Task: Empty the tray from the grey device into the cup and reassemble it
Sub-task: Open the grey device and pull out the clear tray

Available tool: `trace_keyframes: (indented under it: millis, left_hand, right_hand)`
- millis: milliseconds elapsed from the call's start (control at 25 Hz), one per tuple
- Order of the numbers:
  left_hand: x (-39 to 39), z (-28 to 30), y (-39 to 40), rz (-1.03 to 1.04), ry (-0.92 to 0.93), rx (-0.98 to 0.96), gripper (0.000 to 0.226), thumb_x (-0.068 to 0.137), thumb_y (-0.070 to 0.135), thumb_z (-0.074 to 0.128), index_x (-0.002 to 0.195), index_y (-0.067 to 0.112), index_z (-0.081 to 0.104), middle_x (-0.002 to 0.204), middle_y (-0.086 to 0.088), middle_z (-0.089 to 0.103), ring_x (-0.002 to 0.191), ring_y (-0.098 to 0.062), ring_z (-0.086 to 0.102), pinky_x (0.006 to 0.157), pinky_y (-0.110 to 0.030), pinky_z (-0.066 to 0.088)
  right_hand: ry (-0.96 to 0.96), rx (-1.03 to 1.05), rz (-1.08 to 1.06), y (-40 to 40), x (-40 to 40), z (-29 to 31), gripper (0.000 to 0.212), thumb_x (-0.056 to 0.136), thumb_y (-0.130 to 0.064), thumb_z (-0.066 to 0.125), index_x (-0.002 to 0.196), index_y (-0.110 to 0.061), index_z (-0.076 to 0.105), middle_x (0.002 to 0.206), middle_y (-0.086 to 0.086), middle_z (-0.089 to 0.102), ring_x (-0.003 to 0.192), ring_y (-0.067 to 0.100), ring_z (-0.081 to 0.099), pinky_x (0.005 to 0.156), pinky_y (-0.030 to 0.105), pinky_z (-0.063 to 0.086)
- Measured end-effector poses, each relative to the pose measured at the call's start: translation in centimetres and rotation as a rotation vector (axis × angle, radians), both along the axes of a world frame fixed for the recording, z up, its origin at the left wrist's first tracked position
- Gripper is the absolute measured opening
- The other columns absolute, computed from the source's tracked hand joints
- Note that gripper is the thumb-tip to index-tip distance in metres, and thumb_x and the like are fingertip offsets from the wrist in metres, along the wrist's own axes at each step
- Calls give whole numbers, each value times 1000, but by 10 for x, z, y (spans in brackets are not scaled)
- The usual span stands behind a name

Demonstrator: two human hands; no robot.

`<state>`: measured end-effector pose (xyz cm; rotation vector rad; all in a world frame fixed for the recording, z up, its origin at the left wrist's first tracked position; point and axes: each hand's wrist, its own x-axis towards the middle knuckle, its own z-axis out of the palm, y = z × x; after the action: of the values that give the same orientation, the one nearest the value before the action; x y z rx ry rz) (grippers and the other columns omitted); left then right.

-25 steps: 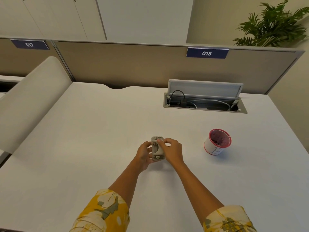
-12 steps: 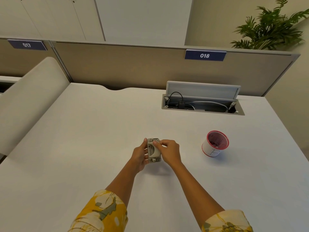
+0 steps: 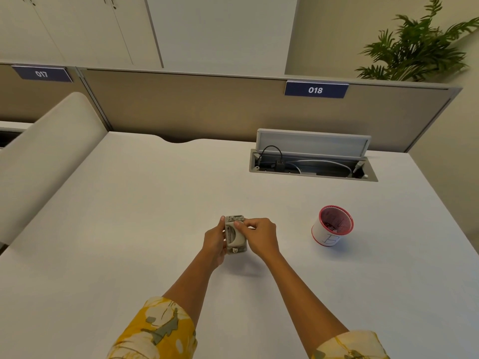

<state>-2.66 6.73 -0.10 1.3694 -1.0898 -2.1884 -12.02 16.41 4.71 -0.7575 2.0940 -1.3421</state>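
Observation:
A small grey device (image 3: 234, 235) is held just above the white desk, near its middle. My left hand (image 3: 214, 240) grips its left side. My right hand (image 3: 259, 235) grips the right side, with thumb and forefinger pinched on the top face. The tray cannot be told apart from the body. A white paper cup (image 3: 332, 226) with a red rim and red inside stands upright on the desk, well to the right of my hands, with small bits in its bottom.
An open cable hatch (image 3: 313, 161) with a raised lid and wires is set in the desk at the back right. A beige partition (image 3: 207, 107) runs along the far edge. A padded chair back (image 3: 44, 151) stands to the left.
The device has stayed between both hands. My right thumb and forefinger have shifted a little on its top face. The view has drifted slightly.

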Motion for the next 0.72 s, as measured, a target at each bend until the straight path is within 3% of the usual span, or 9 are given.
trace_keyframes:
  millis: [200,360,480,720]
  left_hand:
    - [-5,7,5,-26,56,-8,39,104,40,46,110,12,71,105,-17,74,89,-31,72,82,-47,59]
    - [-8,13,11,-81,138,21,41,107,28,40,124,2,66,120,-24,71,104,-34,70,92,-47,57]
    - [-10,18,17,-91,180,50,40,108,25,37,126,0,63,123,-25,69,114,-34,67,91,-41,58]
    - [-13,19,24,-27,229,-46,38,108,19,38,123,-4,63,114,-26,71,100,-31,72,76,-32,63]
  right_hand:
    - [-8,34,-78,-2,-6,4,24,82,-37,73,81,-14,80,76,-1,75,65,2,64,56,8,43]
    - [-31,44,-180,-7,-14,10,29,84,-37,72,76,-9,78,72,4,73,60,11,62,54,17,43]
    - [-33,51,-227,-9,-22,15,31,84,-38,71,73,-9,77,69,4,72,56,11,59,51,18,42]
    - [-31,80,-242,-13,-27,19,36,84,-40,70,64,-10,74,62,3,70,54,13,59,51,23,44]
